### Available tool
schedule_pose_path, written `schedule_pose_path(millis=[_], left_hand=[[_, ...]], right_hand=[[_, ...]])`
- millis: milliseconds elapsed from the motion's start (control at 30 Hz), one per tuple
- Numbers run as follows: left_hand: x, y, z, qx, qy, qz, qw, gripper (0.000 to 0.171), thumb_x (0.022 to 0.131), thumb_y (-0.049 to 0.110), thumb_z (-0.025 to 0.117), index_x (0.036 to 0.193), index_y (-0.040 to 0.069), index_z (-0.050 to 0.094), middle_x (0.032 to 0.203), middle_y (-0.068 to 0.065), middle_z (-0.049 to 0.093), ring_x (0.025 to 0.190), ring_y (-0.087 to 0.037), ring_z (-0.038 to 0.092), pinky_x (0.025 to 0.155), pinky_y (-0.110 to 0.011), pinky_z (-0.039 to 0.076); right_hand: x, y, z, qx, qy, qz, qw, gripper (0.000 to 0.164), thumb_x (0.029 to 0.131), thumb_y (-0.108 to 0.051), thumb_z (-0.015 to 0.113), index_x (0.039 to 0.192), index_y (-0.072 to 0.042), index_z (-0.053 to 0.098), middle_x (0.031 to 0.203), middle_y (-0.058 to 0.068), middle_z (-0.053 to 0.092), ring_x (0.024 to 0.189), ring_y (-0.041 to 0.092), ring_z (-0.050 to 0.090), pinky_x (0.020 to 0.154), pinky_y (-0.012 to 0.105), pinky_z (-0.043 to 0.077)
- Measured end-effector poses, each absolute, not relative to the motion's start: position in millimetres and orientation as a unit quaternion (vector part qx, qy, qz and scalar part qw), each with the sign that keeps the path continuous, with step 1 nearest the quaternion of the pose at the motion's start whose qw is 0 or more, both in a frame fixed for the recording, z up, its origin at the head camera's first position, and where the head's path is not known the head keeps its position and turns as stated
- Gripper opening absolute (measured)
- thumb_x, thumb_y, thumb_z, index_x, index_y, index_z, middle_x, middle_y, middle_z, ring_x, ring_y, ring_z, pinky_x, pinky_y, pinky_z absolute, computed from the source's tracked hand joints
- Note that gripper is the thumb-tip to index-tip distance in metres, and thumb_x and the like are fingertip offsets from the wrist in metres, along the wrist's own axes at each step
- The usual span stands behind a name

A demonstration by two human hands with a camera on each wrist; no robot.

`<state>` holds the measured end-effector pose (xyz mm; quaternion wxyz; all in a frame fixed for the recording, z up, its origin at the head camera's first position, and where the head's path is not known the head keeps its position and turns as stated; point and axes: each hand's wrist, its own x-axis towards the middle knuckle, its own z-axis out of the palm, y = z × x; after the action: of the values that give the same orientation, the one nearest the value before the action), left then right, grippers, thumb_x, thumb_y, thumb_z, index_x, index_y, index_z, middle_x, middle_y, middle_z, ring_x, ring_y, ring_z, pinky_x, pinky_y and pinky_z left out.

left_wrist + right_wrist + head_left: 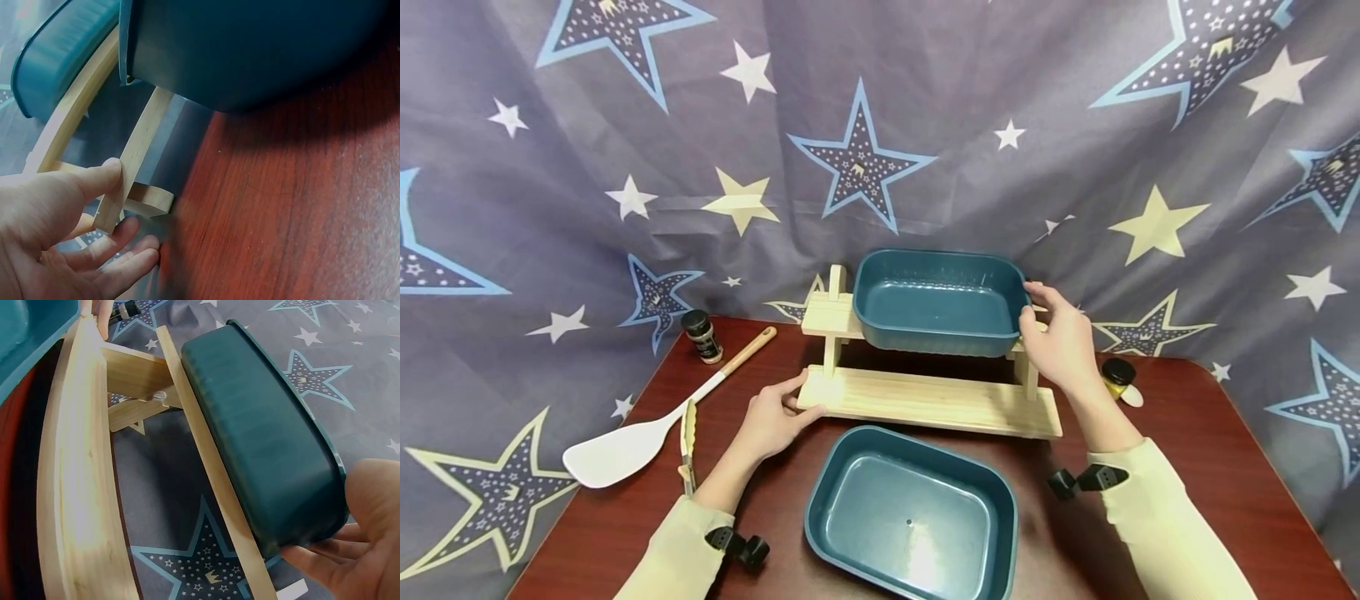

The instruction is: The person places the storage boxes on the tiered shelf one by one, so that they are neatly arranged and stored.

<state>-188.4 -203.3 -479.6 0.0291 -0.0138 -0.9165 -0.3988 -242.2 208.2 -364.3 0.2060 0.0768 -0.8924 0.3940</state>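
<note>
A two-tier wooden rack (pixel 925 402) stands near the back of the table. Its upper shelf carries a teal plastic bin (pixel 936 337), whose right end my right hand (pixel 1060 337) grips; in the right wrist view, the fingers (pixel 315 565) curl against the lower corner of that bin. My left hand (pixel 772 421) pinches the left end of the lower shelf, with the thumb (pixel 100 179) on one face and fingers under it. In front of the rack, a second teal bin (pixel 910 517) sits on the table, touched by neither hand.
On the left lie a white spatula (pixel 625 452) with a wooden handle and a pair of tongs (pixel 687 442); a dark-lidded jar (pixel 702 336) stands behind. Right of the rack are a black-lidded jar (pixel 1117 375) and a small white object (pixel 1132 397). A star-patterned curtain (pixel 970 200) hangs behind.
</note>
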Motion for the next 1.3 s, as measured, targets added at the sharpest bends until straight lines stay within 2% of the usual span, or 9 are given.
schedule_pose_path(millis=[167, 400, 667, 833, 933, 1000, 1100, 1200, 1300], left_hand=[[-188.8, -203.5, -479.8, -0.014, -0.917, -0.398, 0.026, 0.075, 0.09, 0.03, 0.087, 0.155, 0.009, 0.055, 0.087, -0.009, 0.074, 0.07, -0.007, 0.067, 0.072, -0.027, 0.054], [-188.1, -205.0, -481.7, -0.011, -0.917, -0.398, 0.031, 0.075, 0.09, 0.03, 0.087, 0.155, 0.01, 0.056, 0.086, -0.008, 0.075, 0.07, -0.007, 0.068, 0.073, -0.028, 0.055], [-188.2, -204.7, -480.6, -0.011, -0.916, -0.4, 0.032, 0.075, 0.09, 0.031, 0.088, 0.154, 0.01, 0.056, 0.087, -0.009, 0.075, 0.069, -0.008, 0.068, 0.071, -0.027, 0.054], [-187.7, -204.5, -480.4, -0.01, -0.916, -0.401, 0.029, 0.075, 0.09, 0.031, 0.088, 0.155, 0.009, 0.056, 0.088, -0.01, 0.076, 0.07, -0.008, 0.069, 0.071, -0.026, 0.054], [-187.0, -204.0, -479.5, -0.011, -0.915, -0.403, 0.028, 0.075, 0.09, 0.03, 0.087, 0.154, 0.008, 0.056, 0.088, -0.011, 0.075, 0.07, -0.008, 0.069, 0.071, -0.026, 0.054], [-187.0, -203.5, -478.5, -0.01, -0.914, -0.404, 0.027, 0.075, 0.09, 0.03, 0.087, 0.154, 0.008, 0.056, 0.088, -0.011, 0.075, 0.07, -0.008, 0.069, 0.07, -0.025, 0.054], [-186.4, -203.1, -478.2, -0.011, -0.914, -0.405, 0.024, 0.076, 0.09, 0.031, 0.088, 0.155, 0.008, 0.056, 0.088, -0.011, 0.075, 0.068, -0.008, 0.068, 0.07, -0.026, 0.054], [-186.5, -203.2, -478.4, -0.01, -0.915, -0.404, 0.024, 0.076, 0.09, 0.031, 0.088, 0.155, 0.008, 0.055, 0.087, -0.011, 0.076, 0.069, -0.009, 0.069, 0.07, -0.026, 0.054], [-187.4, -203.1, -478.7, -0.009, -0.914, -0.404, 0.025, 0.076, 0.089, 0.03, 0.088, 0.155, 0.009, 0.056, 0.087, -0.011, 0.076, 0.07, -0.009, 0.07, 0.071, -0.026, 0.054]], right_hand=[[-244.7, 205.3, -367.4, 0.061, -0.893, 0.385, 0.224, 0.044, 0.103, -0.011, 0.051, 0.145, -0.004, 0.063, 0.135, 0.024, 0.071, 0.112, 0.042, 0.075, 0.092, 0.057, 0.058], [-250.6, 201.6, -371.3, 0.045, -0.89, 0.387, 0.237, 0.045, 0.101, -0.011, 0.048, 0.143, -0.006, 0.065, 0.132, 0.024, 0.073, 0.109, 0.042, 0.076, 0.094, 0.057, 0.057], [-250.6, 197.9, -370.2, 0.037, -0.887, 0.393, 0.239, 0.046, 0.101, -0.009, 0.047, 0.144, -0.005, 0.063, 0.134, 0.026, 0.071, 0.112, 0.045, 0.075, 0.097, 0.059, 0.056], [-241.0, 204.3, -366.6, 0.04, -0.891, 0.39, 0.229, 0.046, 0.105, -0.018, 0.049, 0.148, -0.003, 0.057, 0.14, 0.023, 0.069, 0.118, 0.044, 0.072, 0.102, 0.059, 0.055], [-230.5, 211.7, -362.5, 0.053, -0.89, 0.387, 0.237, 0.046, 0.105, -0.018, 0.053, 0.148, -0.003, 0.056, 0.141, 0.021, 0.069, 0.12, 0.042, 0.073, 0.1, 0.057, 0.057], [-221.8, 217.4, -359.6, 0.058, -0.89, 0.381, 0.244, 0.045, 0.104, -0.017, 0.055, 0.147, -0.004, 0.058, 0.139, 0.02, 0.07, 0.119, 0.041, 0.074, 0.096, 0.049, 0.059], [-208.0, 227.8, -357.8, 0.059, -0.894, 0.369, 0.25, 0.042, 0.103, -0.016, 0.058, 0.145, -0.007, 0.061, 0.136, 0.017, 0.072, 0.115, 0.035, 0.076, 0.089, 0.023, 0.055], [-196.0, 239.3, -360.3, 0.061, -0.896, 0.364, 0.246, 0.038, 0.102, -0.014, 0.061, 0.14, -0.008, 0.065, 0.133, 0.014, 0.075, 0.107, 0.009, 0.076, 0.083, 0.004, 0.044], [-184.8, 250.0, -366.1, 0.078, -0.894, 0.376, 0.23, 0.032, 0.102, -0.012, 0.064, 0.133, -0.006, 0.07, 0.125, 0.016, 0.077, 0.092, -0.014, 0.067, 0.077, 0.002, 0.047]])
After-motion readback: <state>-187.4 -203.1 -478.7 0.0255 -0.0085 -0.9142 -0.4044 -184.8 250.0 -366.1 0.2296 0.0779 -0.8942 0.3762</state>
